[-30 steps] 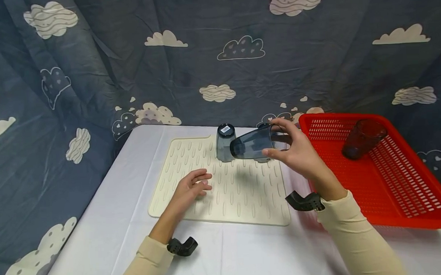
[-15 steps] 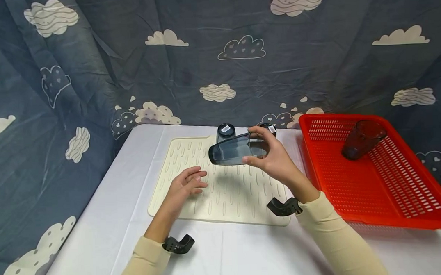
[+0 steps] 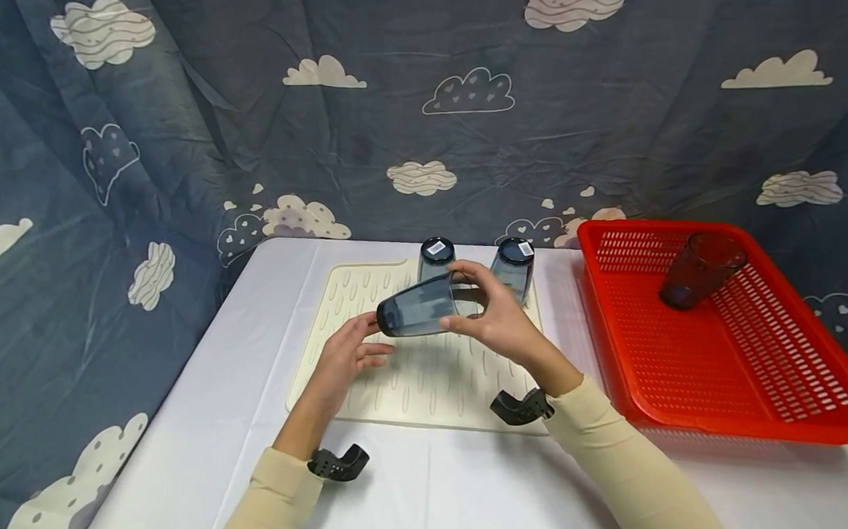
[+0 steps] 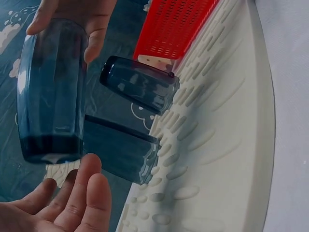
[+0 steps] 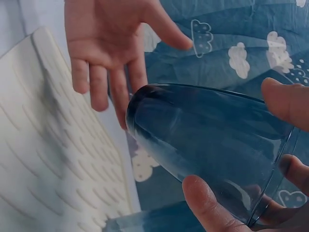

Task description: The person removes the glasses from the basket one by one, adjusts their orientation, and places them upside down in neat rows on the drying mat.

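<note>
My right hand (image 3: 501, 324) grips a blue-tinted drinking glass (image 3: 417, 307) near its rim, thumb on one side and fingers on the other. The glass lies nearly level above the cream drying mat (image 3: 401, 392), its thick base toward the left. At that base is my left hand (image 3: 343, 359), fingers extended and parted, fingertips right by the glass bottom. In the left wrist view the held glass (image 4: 53, 96) hangs over the left fingers (image 4: 91, 193). Two more blue glasses stand upside down at the mat's back, one at left (image 3: 436, 256) and one at right (image 3: 515, 270).
A red perforated basket (image 3: 684, 371) stands at the right, with one tinted glass (image 3: 701, 270) lying tilted inside. White cloth (image 3: 256, 335) covers the table. A dark curtain with clouds (image 3: 362, 141) hangs behind and at the left.
My right hand has carried the glass left and slightly toward me, to my left fingertips. The rear right glass now shows more fully. My left hand has shifted slightly left.
</note>
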The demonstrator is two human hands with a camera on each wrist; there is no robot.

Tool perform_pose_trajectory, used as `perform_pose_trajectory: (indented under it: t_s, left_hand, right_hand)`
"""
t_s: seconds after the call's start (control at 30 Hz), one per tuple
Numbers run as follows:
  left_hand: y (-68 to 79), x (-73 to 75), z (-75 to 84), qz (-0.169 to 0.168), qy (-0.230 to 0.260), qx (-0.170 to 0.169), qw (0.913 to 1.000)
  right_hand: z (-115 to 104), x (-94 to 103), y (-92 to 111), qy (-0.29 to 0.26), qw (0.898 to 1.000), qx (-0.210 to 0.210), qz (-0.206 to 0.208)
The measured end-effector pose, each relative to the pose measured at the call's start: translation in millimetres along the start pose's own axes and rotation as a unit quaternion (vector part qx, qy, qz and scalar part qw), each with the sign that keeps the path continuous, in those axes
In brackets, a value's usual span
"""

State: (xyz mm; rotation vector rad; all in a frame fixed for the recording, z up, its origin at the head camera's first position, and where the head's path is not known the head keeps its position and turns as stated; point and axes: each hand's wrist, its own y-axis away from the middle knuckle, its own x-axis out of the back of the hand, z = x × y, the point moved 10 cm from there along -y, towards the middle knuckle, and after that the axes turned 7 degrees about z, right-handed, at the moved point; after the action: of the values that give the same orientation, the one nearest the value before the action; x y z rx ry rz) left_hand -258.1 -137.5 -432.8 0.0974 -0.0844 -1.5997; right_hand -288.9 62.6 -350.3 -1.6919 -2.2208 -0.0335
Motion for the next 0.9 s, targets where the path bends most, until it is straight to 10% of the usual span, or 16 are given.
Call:
perform_pose_trajectory:
  t_s: [0.9]
  left_hand:
    - [3.1, -16.9, -6.5, -0.069, 0.080, 0.027, 0.9941]
  right_hand:
    - [4.8, -33.4, 8.5, -0.031, 0.996, 0.003, -0.087]
